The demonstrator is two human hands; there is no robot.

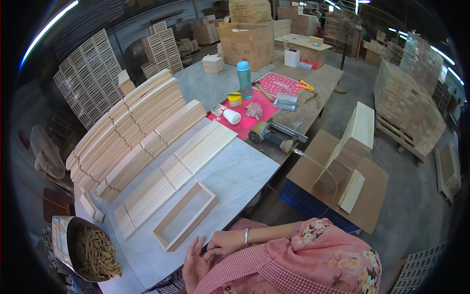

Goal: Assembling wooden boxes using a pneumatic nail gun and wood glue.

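Observation:
My left hand (195, 267) is at the near edge of the table, fingers stretched upward and apart, and I see nothing held in it. My right hand (223, 243), with a silver bangle at the wrist, reaches across from the right. Its fingers are curled and pressed together against the left hand; what they pinch, if anything, is hidden. Just beyond both hands a small rectangular wooden frame (211, 201) lies on the pale marbled tabletop (235, 183). Behind it is a row of flat wooden boards (164, 179), laid edge to edge.
Long stacks of thin boards (132, 122) line the left. A bin of tan strips (98, 250) stands near left. Beyond lie a nail gun (271, 134), white bottle (231, 116) and teal bottle (244, 81). Stacked boards (352, 139) stand on cardboard (374, 188) at right.

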